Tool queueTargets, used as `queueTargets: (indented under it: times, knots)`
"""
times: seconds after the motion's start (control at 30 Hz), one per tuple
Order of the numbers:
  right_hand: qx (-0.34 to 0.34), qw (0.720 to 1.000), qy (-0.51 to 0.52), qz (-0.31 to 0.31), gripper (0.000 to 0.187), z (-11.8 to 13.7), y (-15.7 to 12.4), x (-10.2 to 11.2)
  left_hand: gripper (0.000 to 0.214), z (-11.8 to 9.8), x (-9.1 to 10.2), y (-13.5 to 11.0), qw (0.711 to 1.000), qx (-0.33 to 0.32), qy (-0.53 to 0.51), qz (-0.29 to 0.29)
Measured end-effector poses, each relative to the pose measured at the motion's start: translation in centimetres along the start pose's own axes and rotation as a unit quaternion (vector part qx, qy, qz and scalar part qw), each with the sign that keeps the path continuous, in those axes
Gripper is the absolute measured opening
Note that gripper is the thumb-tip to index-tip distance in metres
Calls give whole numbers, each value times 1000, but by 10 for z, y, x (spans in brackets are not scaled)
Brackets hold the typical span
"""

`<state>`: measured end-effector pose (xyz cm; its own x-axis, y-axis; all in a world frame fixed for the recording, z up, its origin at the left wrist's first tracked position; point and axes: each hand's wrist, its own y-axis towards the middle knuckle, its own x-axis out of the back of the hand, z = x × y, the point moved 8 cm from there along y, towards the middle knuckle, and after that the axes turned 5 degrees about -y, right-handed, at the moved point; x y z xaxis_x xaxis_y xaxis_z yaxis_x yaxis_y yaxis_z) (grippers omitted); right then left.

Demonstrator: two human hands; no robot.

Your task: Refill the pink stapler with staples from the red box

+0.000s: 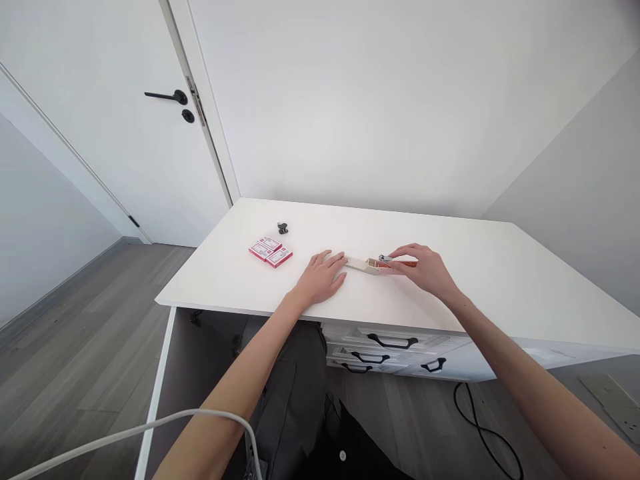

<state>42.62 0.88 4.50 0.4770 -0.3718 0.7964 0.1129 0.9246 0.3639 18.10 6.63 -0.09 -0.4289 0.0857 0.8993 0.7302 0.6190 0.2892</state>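
Note:
On the white desktop [480, 293] lies a long, narrow beige piece [363, 265] with an open-topped right end. An orange-brown strip [407, 264] runs on from it under my right hand; whether the two are joined I cannot tell. My left hand [323, 275] rests flat with fingers spread, its fingertips touching the beige piece's left end. Above the right end, my right hand [425, 268] pinches a small silver metal piece [385, 258] between thumb and fingers. Its exact kind is too small to make out.
Several small red-and-white boxes [271, 251] lie together left of my left hand. Behind them sits a small black clip-like object [283, 228]. Black-handled drawers [393, 341] are below the desktop. A white cable [170, 415] crosses my left forearm.

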Motion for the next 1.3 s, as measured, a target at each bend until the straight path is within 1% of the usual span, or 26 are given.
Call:
queueTargets:
  times: [0.23, 0.4, 0.53, 0.6, 0.67, 0.73, 0.8, 0.87, 0.93, 1.03, 1.2, 1.3]
  knots:
    - [14, 1000, -12, 9, 36, 3, 3, -5, 52, 1, -1, 0, 1000, 0, -8, -4]
    - [19, 999, -34, 23, 36, 8, 4, -11, 51, 1, -2, 0, 1000, 0, 0, -2]
    - [17, 998, -52, 26, 37, 9, 0, -9, 52, 1, -1, 0, 1000, -2, 0, -5]
    - [10, 998, -55, 26, 42, 4, -4, -5, 52, 1, -1, 0, 1000, -1, 0, -5]
    - [-3, 998, -62, 34, 48, -7, -11, 1, 52, 1, -2, 0, 1000, 0, 0, -4]
    - [-12, 996, -68, 55, 52, -21, -18, 6, 52, 2, -3, 1, 1000, 1, -2, -3]
    - [-25, 995, -66, 77, 51, -34, -25, 10, 52, 2, -3, 1, 1000, 1, -5, -4]
    - [-57, 992, -47, 99, 47, -46, -31, 13, 51, 2, -3, 1, 1000, 1, -8, -5]
    - [-86, 990, -21, 106, 43, -51, -35, 16, 51, 1, -2, 1, 1000, 1, -10, -3]
    - [-96, 991, 24, 91, 45, -42, -35, 21, 52, -1, 0, 0, 1000, 3, -12, 3]
    - [-82, 982, 151, 79, 52, -8, -28, 23, 51, -3, 3, -2, 1000, 3, -16, 6]
    - [-76, 977, 185, 73, 50, 11, -22, 21, 50, -3, 4, -2, 1000, 2, -19, 5]
